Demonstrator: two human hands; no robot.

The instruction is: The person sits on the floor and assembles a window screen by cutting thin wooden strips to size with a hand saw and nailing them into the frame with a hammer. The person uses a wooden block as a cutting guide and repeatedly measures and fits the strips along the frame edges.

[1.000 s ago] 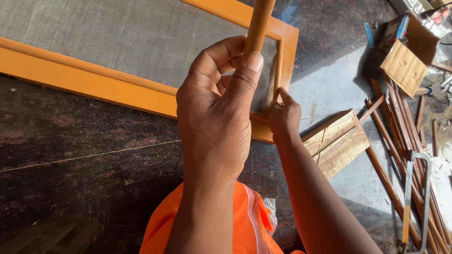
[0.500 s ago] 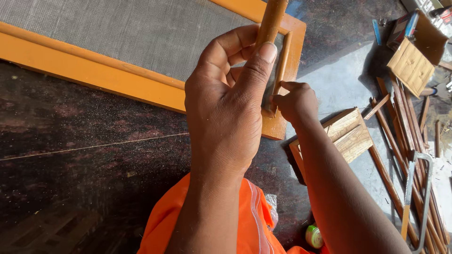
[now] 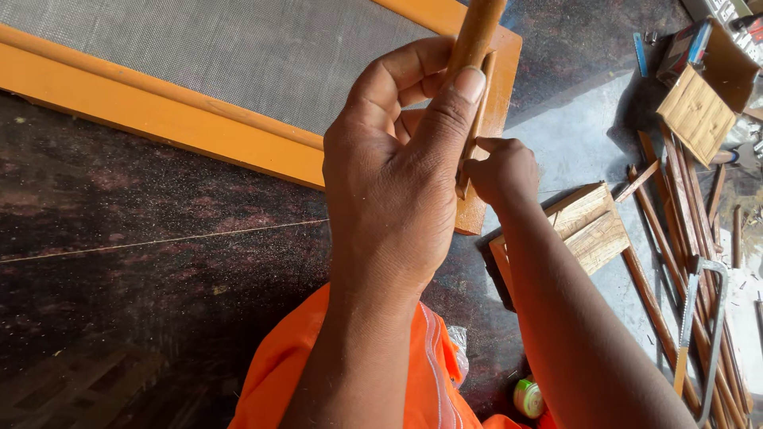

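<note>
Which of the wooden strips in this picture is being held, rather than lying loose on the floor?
The thin wooden strip at the orange frame's right edge, pinched by the right hand. The other strips lie loose on the floor, far right, untouched.

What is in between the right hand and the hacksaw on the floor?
In the head view, a slatted wooden block lies between the right hand and the hacksaw.

Dark dusty worktop (image 3: 143, 238) above a sunlit grey floor (image 3: 580, 143).

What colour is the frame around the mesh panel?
Orange: the wooden frame around the grey mesh, seen in the head view.
</note>
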